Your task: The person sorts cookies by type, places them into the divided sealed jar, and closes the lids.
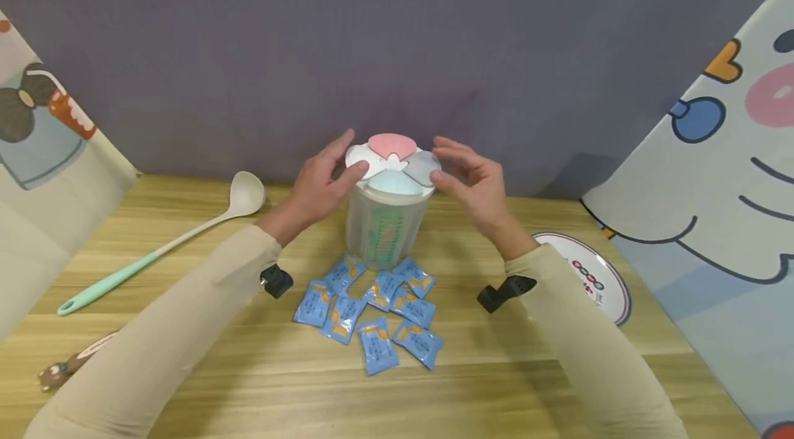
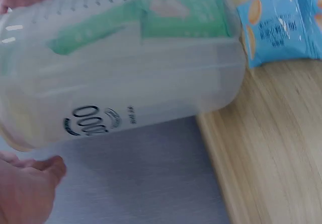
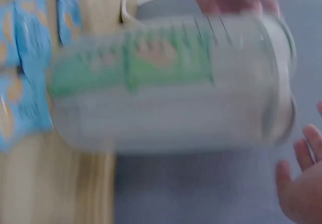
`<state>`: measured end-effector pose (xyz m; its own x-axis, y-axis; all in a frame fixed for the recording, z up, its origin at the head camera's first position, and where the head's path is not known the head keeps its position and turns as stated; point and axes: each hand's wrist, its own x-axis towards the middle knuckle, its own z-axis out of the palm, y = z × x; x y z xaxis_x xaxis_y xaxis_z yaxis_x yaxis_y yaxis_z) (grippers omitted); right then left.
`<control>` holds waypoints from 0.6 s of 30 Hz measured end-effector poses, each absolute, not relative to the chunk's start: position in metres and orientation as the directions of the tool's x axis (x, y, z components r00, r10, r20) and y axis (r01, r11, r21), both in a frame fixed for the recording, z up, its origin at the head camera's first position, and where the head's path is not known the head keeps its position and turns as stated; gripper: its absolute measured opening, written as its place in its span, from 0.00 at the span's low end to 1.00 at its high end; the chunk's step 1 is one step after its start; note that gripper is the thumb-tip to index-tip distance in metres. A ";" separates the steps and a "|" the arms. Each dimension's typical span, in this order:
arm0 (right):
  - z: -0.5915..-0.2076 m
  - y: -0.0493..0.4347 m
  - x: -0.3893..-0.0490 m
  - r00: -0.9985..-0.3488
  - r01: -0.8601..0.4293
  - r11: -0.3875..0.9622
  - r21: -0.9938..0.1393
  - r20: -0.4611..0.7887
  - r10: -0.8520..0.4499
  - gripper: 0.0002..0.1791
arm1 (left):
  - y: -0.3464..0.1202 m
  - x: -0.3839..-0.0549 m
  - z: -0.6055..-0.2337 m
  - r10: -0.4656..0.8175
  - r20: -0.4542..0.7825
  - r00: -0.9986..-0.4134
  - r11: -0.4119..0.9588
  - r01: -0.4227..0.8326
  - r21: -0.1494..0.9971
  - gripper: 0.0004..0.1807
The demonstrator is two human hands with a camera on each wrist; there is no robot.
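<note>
A translucent plastic canister (image 1: 386, 236) stands upright on the table, capped by a petal-patterned lid (image 1: 394, 180) in pink, white, grey and pale blue. Green packets (image 2: 186, 20) show through its wall. My left hand (image 1: 319, 184) is at the lid's left side, its thumb tip over the white petal. On the opposite side is my right hand (image 1: 476, 185), with the thumb by the grey petal. Both wrist views show relaxed fingers (image 3: 304, 156) with a gap to the canister. Several blue snack packets (image 1: 377, 346) lie in front of it.
A white ladle (image 1: 247, 194) with a mint handle lies at the left. A brown bear-shaped item (image 1: 58, 373) is partly hidden by the left sleeve. At the right, a white plate (image 1: 611, 280) is partly covered by the right sleeve. A grey wall (image 1: 298, 46) rises behind the table.
</note>
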<state>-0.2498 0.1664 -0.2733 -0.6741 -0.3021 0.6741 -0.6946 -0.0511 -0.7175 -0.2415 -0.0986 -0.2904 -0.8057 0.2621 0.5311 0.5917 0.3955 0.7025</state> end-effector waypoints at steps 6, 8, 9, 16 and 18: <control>-0.259 0.186 -0.277 -0.759 -0.407 0.064 -0.911 0.298 -0.580 0.59 | -0.095 -0.223 -0.280 0.260 0.266 -0.928 0.540 0.368 0.757 0.59; -0.259 0.187 -0.286 -0.740 -0.342 0.114 -0.933 0.192 -0.645 0.64 | -0.092 -0.221 -0.280 0.248 0.208 -0.946 0.583 0.317 0.748 0.65; -0.260 0.187 -0.289 -0.729 -0.318 0.130 -0.939 0.155 -0.667 0.66 | -0.091 -0.221 -0.280 0.242 0.192 -0.951 0.595 0.302 0.744 0.68; -0.266 0.179 -0.294 -0.714 -0.230 0.131 -0.964 0.076 -0.696 0.66 | -0.084 -0.222 -0.277 0.236 0.215 -0.948 0.613 0.317 0.724 0.73; -0.266 0.178 -0.293 -0.728 -0.236 0.125 -0.964 0.090 -0.680 0.65 | -0.084 -0.222 -0.276 0.233 0.227 -0.946 0.620 0.324 0.714 0.73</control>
<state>-0.2932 0.1779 -0.2664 -0.7275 -0.6801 0.0905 -0.2362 0.1245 -0.9637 -0.2225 -0.0837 -0.2760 -0.9456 0.2333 0.2267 0.3243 0.6203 0.7142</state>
